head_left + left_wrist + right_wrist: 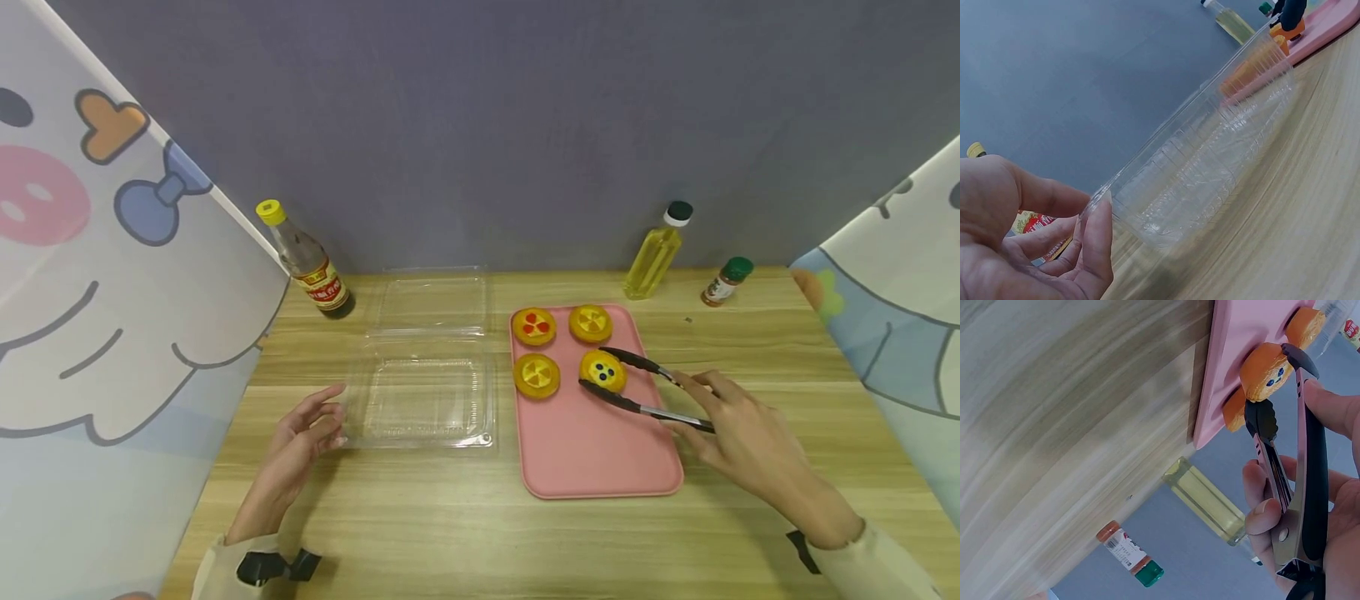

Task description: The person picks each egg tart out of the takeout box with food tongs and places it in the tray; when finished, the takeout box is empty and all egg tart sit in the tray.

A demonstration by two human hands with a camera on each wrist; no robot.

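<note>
My right hand (742, 433) holds a pair of black-tipped metal tongs (1307, 469), thumb on one arm and fingers on the other. The tong tips stand on either side of a round egg tart (603, 372) dotted with dark blue berries, on a pink tray (592, 467). Three more tarts share the tray: one with red pieces (534, 326) and two with yellow wedges (590, 323). At the left, my left hand (303, 433) pinches the rim of a clear plastic clamshell box (1191, 169) between thumb and fingers. The box's lid (433, 302) lies folded back, its base to the tray's left.
A dark sauce bottle (315, 271) with a yellow cap stands at the back left. Behind the tray is an oil bottle (652, 262), and a small green-capped spice jar (726, 283) stands right of it. A grey wall (480, 133) borders the table's back edge.
</note>
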